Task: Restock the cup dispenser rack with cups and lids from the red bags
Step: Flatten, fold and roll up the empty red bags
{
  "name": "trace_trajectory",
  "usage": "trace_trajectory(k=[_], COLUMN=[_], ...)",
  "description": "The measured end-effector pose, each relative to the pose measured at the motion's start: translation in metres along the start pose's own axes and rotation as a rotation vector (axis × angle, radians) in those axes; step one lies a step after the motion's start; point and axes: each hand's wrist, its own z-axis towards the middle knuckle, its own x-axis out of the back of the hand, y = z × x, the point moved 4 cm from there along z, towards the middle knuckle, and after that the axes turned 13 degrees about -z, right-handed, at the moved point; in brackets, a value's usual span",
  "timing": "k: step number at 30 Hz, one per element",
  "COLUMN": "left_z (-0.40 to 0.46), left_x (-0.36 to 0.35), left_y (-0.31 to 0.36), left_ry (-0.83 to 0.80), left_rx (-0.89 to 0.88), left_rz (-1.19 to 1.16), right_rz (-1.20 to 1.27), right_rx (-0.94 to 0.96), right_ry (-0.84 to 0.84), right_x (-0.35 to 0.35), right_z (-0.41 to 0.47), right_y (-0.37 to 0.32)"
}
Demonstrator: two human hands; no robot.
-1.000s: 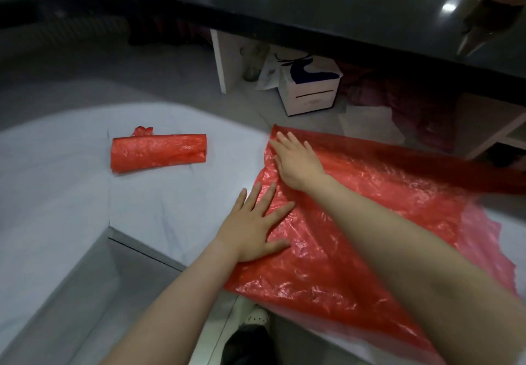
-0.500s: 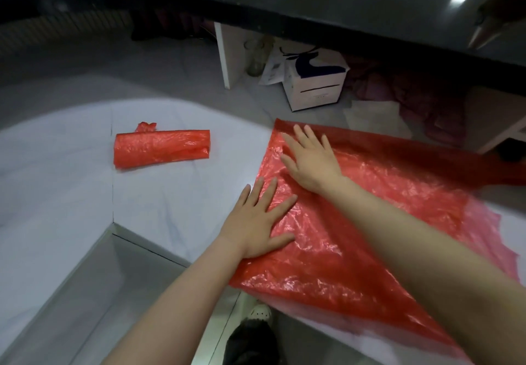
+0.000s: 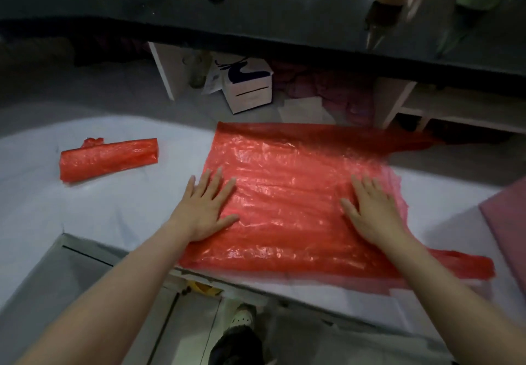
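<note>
Pressing flat in the head view: I see both hands spread, palms down, on a red bag [image 3: 290,193] that lies flattened across the middle of the frame on the white surface [image 3: 113,211]. My left hand [image 3: 206,208], fingers straight and splayed, rests on the bag's left edge, its outer fingers partly over the bare surface. My right hand [image 3: 370,211], fingers straight too, lies on the bag's right part; neither hand grips anything. The bag's near edge runs along the surface's front rim, and a handle strip trails off to the lower right. At the left of the frame a second red bag, a rolled red bag [image 3: 108,158], lies well apart from the flat one. At the upper middle a white box [image 3: 247,91] sits on the floor under a dark counter [image 3: 256,14]. A shoe [image 3: 242,319] shows at the bottom.
</note>
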Motion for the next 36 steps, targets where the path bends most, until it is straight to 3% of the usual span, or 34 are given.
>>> trace_trajectory(k=[4,8,10,14,19,26,33,36], left_z=[-0.022,-0.073,-0.098,-0.131,-0.139,-0.138,-0.127,-0.121], left_x=[0.022,0.038,0.039,0.032,0.011,-0.017,-0.022,-0.01], left_y=[0.014,0.024,0.031,0.065,0.082,0.08,0.054,0.045], left_ry=[0.157,0.387,0.458,0.421,0.189,0.035,-0.039,0.016], left_rx=[-0.036,0.04,0.09,-0.012,-0.086,-0.056,0.057,0.079], left_rz=[-0.03,-0.62,-0.782,-0.69,-0.508,-0.206,-0.048,-0.121], right_rz=[0.087,0.092,0.033,-0.018,-0.108,0.087,0.044,0.098], right_rx=[0.143,0.139,0.114,0.169,0.324,0.201,-0.044,-0.124], right_ry=[0.185,-0.034,-0.05,0.141,0.26,0.613,0.378,0.337], right_x=[0.027,0.01,0.0,0.0,-0.002,-0.003,-0.006,-0.001], right_z=[-0.043,-0.092,-0.109,-0.135,-0.158,-0.174,-0.162,-0.159], right_y=[-0.002,0.002,0.005,0.003,-0.002,0.004,0.041,0.058])
